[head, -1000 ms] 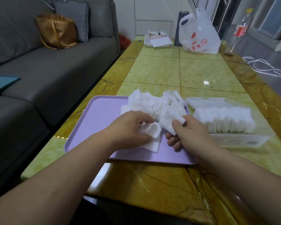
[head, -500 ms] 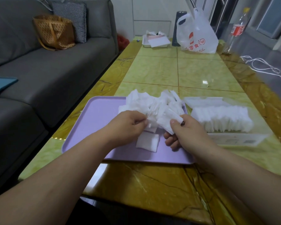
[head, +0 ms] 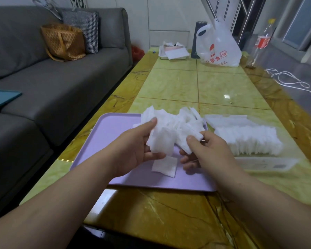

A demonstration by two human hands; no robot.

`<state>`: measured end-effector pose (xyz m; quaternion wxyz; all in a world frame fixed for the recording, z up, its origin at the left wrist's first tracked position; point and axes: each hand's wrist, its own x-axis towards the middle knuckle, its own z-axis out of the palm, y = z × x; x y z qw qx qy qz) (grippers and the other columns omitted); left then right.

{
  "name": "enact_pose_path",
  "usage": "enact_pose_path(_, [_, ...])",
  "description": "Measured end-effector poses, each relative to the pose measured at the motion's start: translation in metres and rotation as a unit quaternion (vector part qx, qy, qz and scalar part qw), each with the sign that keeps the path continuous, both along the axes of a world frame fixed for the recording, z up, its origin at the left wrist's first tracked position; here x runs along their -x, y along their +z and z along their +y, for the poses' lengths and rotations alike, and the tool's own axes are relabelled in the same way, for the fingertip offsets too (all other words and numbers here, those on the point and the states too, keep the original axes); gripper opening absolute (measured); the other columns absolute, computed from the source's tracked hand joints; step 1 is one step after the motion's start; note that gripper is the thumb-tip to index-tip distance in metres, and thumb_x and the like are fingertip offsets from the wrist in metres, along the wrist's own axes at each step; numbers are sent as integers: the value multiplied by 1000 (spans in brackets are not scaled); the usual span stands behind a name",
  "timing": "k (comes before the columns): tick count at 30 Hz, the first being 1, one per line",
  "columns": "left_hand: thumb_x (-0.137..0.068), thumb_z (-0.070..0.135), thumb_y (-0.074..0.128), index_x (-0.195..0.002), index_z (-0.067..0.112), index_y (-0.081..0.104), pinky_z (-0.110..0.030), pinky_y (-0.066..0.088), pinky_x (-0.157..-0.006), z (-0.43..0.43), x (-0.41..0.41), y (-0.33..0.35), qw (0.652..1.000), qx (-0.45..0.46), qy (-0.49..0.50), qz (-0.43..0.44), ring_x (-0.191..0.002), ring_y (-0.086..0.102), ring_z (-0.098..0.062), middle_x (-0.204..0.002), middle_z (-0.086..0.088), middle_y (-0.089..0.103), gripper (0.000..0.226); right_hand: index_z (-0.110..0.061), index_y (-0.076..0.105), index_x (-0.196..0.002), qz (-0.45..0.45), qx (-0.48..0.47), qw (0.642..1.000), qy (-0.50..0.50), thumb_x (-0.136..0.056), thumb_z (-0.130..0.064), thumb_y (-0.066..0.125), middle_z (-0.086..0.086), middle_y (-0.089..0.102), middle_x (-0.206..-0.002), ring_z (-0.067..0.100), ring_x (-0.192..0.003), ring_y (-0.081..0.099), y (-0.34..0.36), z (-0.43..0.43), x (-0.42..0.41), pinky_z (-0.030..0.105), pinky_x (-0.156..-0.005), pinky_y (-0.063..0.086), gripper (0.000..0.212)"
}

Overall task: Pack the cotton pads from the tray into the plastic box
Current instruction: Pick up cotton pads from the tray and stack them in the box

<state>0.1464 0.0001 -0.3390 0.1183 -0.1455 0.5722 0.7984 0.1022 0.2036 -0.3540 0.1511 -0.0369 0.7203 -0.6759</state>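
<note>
Cotton pads [head: 171,121], white, square and thin, lie in a loose, tumbled heap on the far right part of a lilac tray [head: 115,130]. The tray sits on a yellow-green marble tabletop [head: 169,83]. One single pad [head: 164,166] lies flat and apart from the heap on the near part of the tray, below the hands.

The left hand [head: 135,148] is raised over the tray. Its thumb and curled fingers [head: 156,155] pinch a small stack [head: 162,142] of pads held upright; how many pads are in it cannot be told. The right hand [head: 210,153] is just beside it. Its thumb presses a fanned bundle [head: 188,139] of pads against fingers curled underneath. The two held lots nearly touch.

Just to the right of the tray stands the clear plastic box [head: 266,164], open at the top. A packed row of pads [head: 248,141] stands on edge in it, filling most of its length.

At the far end of the tabletop are a white plastic bag [head: 219,49] with red print, a dark cylinder [head: 197,40], and a shallow white dish [head: 174,52] of papers. A clear bottle [head: 262,40] with a red label stands at the far right corner. A grey sofa [head: 52,83] runs along the left, carrying a brown handbag [head: 65,42] and a checked cushion [head: 84,31].
</note>
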Motion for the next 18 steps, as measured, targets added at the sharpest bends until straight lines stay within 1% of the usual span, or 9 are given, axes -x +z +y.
enact_pose_path(2, [-95,21,71,-131,-1,63,-42,62,-86,1,0,-1,1000,11,-7,18,-120,62,-45,-137,-31,59,43,0,59,-100,-7,13,1000,-3,-102,-22,60,25,71,-82,30,-58,64,-2,0,1,43,-59,53,22])
enact_pose_path(4, [-95,7,68,-128,-4,65,-40,63,-85,2,0,-3,999,33,-11,25,-115,67,-40,-130,-30,65,34,-1,60,-100,-4,14,1000,-5,-102,-22,60,24,70,-82,30,-58,63,-3,1,3,42,-60,52,21])
enact_pose_path(5, [-98,4,64,-125,-3,67,-39,63,-85,3,0,-4,999,45,-14,27,-113,69,-39,-125,-26,69,29,-2,60,-100,3,7,1000,-7,-102,-23,59,25,70,-83,30,-58,64,-3,2,3,43,-60,53,21])
enact_pose_path(7, [-100,5,61,-120,-2,69,-35,64,-80,3,-1,-5,998,57,-15,26,-106,72,-35,-119,-23,73,23,-6,61,-102,22,-11,1000,-17,-103,-25,58,27,72,-86,29,-58,65,-2,3,5,45,-58,57,20])
enact_pose_path(9, [-99,6,64,-115,-1,71,-32,64,-76,2,-1,-5,997,77,-11,31,-97,73,-30,-113,-21,75,19,-10,62,-101,45,-31,998,-33,-103,-26,59,23,75,-84,28,-59,68,0,5,5,47,-59,60,17])
enact_pose_path(13, [-88,3,76,-109,0,71,-30,59,-65,2,0,-6,992,121,1,46,-81,69,-23,-98,-16,73,22,-8,69,-100,73,-43,996,-23,-99,-18,66,15,77,-87,23,-75,78,0,9,8,44,-67,66,10])
enact_pose_path(15, [-87,5,77,-109,0,72,-30,54,-62,4,-1,-5,988,144,-13,54,-77,67,-21,-95,-12,74,23,-6,72,-94,74,-50,996,-8,-97,-12,70,14,76,-82,22,-77,79,-1,10,9,44,-70,66,7])
enact_pose_path(16, [-89,6,76,-110,1,72,-29,52,-61,5,-1,-4,986,153,-20,58,-76,66,-19,-94,-10,74,22,-6,72,-90,75,-56,996,-5,-95,-10,72,14,75,-80,22,-76,79,-2,11,9,46,-71,66,7])
enact_pose_path(18, [-92,7,71,-111,5,75,-29,49,-62,5,-1,-3,984,160,-36,63,-76,65,-17,-94,-7,74,19,-4,73,-89,80,-70,994,3,-94,-11,73,22,73,-84,24,-75,78,-4,11,11,49,-70,66,8])
